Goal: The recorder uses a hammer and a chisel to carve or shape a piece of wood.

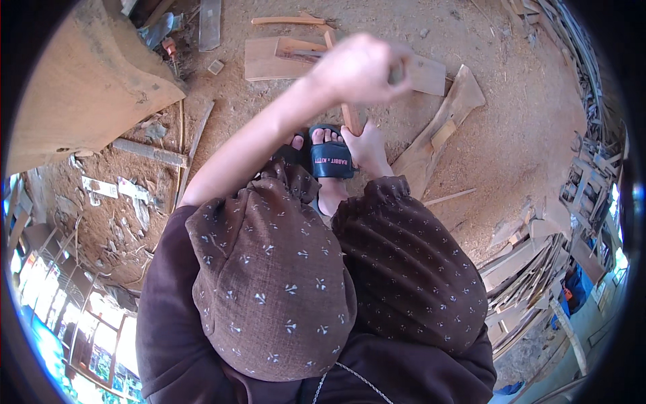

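Observation:
My left hand (363, 69), blurred by motion, is closed in a fist above a narrow wooden strip (350, 120). What it grips is not clear; a thin grey shape (306, 53) shows beside the wrist, and I cannot tell whether it is held. Lower down, near my sandal (330, 156), my right hand (369, 147) is closed around the near end of the strip. Part of that strip passes behind my left hand, and its far end reaches past it. Flat boards (262, 60) lie on the ground behind the left hand.
A curved wooden piece (437, 138) lies right of my feet, and a curved stick (286, 21) lies far ahead. To the left stands a large wooden slab (94, 81) beside a short batten (149, 153). Scrap wood (531, 262) is heaped at the right.

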`<state>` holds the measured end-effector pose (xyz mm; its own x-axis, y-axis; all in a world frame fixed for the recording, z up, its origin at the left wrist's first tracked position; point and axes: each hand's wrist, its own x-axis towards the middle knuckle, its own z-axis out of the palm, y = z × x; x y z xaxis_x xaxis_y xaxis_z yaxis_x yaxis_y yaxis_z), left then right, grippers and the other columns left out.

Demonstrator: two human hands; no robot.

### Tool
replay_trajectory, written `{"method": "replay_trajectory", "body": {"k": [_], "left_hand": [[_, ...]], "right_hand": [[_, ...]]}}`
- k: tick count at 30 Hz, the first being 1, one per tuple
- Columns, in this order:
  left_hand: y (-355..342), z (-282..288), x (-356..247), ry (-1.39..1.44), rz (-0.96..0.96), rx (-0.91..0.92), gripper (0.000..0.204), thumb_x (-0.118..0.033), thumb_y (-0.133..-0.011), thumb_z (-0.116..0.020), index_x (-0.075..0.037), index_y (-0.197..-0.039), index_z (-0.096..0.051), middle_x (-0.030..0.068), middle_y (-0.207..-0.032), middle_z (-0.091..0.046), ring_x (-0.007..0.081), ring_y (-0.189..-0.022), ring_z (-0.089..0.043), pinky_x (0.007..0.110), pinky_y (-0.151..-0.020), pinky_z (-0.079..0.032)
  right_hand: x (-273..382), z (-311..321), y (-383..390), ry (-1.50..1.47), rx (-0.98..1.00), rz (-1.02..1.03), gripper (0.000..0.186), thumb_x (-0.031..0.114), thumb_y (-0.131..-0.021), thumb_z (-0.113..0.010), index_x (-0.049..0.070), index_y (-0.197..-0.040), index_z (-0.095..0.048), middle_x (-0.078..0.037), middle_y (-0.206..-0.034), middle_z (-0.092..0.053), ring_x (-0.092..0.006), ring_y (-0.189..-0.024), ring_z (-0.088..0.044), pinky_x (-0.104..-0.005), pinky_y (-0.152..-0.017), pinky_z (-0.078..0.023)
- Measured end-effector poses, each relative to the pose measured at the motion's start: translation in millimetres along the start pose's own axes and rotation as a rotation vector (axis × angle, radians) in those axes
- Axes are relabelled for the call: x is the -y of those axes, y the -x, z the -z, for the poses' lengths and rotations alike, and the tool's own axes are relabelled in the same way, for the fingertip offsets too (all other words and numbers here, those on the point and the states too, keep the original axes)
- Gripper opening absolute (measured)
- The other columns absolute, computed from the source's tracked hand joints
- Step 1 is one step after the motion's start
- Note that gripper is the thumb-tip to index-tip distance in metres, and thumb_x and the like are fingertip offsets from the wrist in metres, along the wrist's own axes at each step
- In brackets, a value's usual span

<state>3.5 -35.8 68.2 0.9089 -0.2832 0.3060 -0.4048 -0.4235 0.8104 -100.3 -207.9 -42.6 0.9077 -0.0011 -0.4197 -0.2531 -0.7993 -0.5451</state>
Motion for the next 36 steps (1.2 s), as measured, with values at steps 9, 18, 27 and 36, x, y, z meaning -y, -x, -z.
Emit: {"method": "replay_trajectory", "body": {"k": [9, 18, 27, 36], "left_hand": [[9.1, 93.6, 42.3, 0.958, 0.069, -0.487, 0.032, 0.006, -0.079, -0.055, -0.006, -0.107, -0.047, 0.0052, -0.091, -0.055, 0.0129, -0.080, -0.055, 0.025, -0.073, -0.046], [30.6, 47.9, 45.4, 0.832, 0.214, -0.379, 0.028, 0.006, -0.086, -0.056, -0.007, -0.108, -0.044, 0.0012, -0.086, -0.055, 0.0077, -0.074, -0.055, 0.022, -0.067, -0.048], [61.9, 41.4, 55.7, 0.547, 0.071, -0.392, 0.020, 0.007, -0.085, -0.062, 0.001, -0.104, -0.063, 0.0091, -0.098, -0.064, 0.0151, -0.096, -0.060, 0.027, -0.087, -0.048], [81.6, 31.8, 83.1, 0.582, -0.064, -0.453, 0.015, 0.010, -0.069, -0.049, 0.000, -0.080, -0.053, 0.0096, -0.075, -0.057, 0.0247, -0.081, -0.059, 0.045, -0.089, -0.047]], "right_hand": [[8.9, 1.1, 1.0, 0.043, 0.042, -0.011, 0.051, 0.033, -0.072, -0.071, -0.011, -0.094, -0.060, -0.029, -0.084, -0.065, -0.0433, -0.083, -0.066, -0.0466, -0.075, -0.053], [9.4, 5.3, 3.3, 0.061, 0.072, -0.027, 0.053, 0.031, -0.074, -0.072, -0.013, -0.098, -0.058, -0.030, -0.084, -0.065, -0.0419, -0.081, -0.066, -0.0444, -0.072, -0.053], [2.8, 2.2, 0.1, 0.068, 0.022, -0.028, 0.052, 0.034, -0.071, -0.073, -0.009, -0.096, -0.060, -0.030, -0.085, -0.065, -0.0439, -0.085, -0.065, -0.0475, -0.077, -0.052], [-2.1, 0.5, -1.8, 0.072, 0.035, 0.000, 0.048, 0.031, -0.074, -0.072, -0.008, -0.099, -0.057, -0.029, -0.083, -0.065, -0.0449, -0.081, -0.064, -0.0483, -0.073, -0.052]]}}
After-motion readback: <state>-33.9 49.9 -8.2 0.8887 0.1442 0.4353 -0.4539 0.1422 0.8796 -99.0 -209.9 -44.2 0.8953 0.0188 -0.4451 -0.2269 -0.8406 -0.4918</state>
